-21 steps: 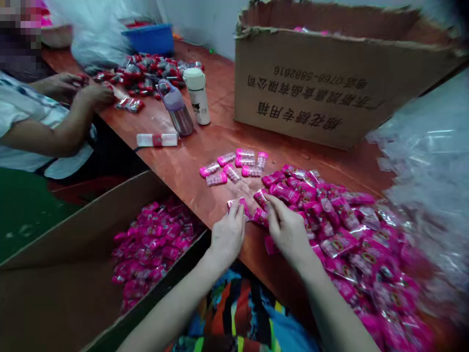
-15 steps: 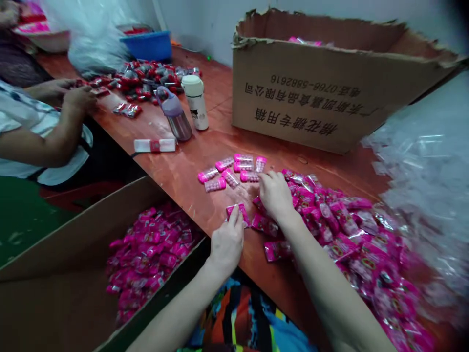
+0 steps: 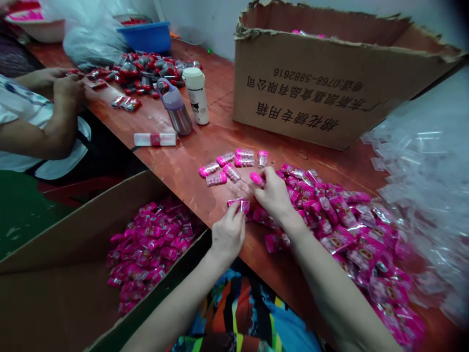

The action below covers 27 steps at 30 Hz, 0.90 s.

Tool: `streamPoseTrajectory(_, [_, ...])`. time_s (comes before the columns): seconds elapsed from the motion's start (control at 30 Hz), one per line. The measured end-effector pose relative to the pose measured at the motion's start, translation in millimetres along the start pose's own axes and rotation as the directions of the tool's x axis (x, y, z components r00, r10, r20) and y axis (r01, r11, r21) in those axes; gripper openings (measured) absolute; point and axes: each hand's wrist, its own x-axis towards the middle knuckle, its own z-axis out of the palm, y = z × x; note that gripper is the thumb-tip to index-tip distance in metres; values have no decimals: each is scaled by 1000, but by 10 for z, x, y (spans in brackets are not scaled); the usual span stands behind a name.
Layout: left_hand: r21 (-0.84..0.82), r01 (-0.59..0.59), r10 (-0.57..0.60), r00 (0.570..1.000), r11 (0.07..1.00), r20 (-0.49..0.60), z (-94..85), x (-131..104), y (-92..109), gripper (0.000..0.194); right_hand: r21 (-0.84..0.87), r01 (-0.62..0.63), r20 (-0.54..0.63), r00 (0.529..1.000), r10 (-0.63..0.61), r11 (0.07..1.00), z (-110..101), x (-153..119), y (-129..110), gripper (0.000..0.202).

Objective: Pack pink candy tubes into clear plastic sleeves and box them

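Two hands work on the red-brown table [image 3: 190, 168] before the printed carton [image 3: 330, 83]. The left hand [image 3: 227, 233] pinches a pink packet [image 3: 239, 204]; the right hand [image 3: 273, 193] grips a pink-capped tube [image 3: 257, 179].

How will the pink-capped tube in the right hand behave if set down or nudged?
The tube looks round and small, so it likely rolls when nudged. Probably light: the right hand pinches it with fingertips. Clear and rigid-looking like the loose tubes, so probably stiff.

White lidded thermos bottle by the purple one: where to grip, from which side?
Grip the white lidded thermos bottle around its straight body below the lid, coming from its right side; it stands upright, and the purple-lidded steel bottle crowds its left.
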Motion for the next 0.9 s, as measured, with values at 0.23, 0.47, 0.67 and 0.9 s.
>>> streamPoseTrajectory(0.23, [-166, -169, 112, 945, 972, -306, -21, 34, 137, 19, 808, -291, 127, 935, 332, 512, -126, -836, -55, 29])
streamPoseTrajectory(0.47, [-642, 113, -245, 962, 758, -120, -8, 49, 322, 32, 858, -198, -20, 910, 414, 475, -76, -957, 197, 29])
streamPoseTrajectory(0.67, [-777, 628, -205, 756, -36, 621, -175, 202, 331, 35, 883, -223, 82, 939, 334, 412, -175, -1049, 265, 26])
streamPoseTrajectory(0.9, [-723, 640, -218, 690, -260, 690, -118, 202, 410, 43, 901, -244, 93, 917, 389, 359, -119, -1132, 129, 36])
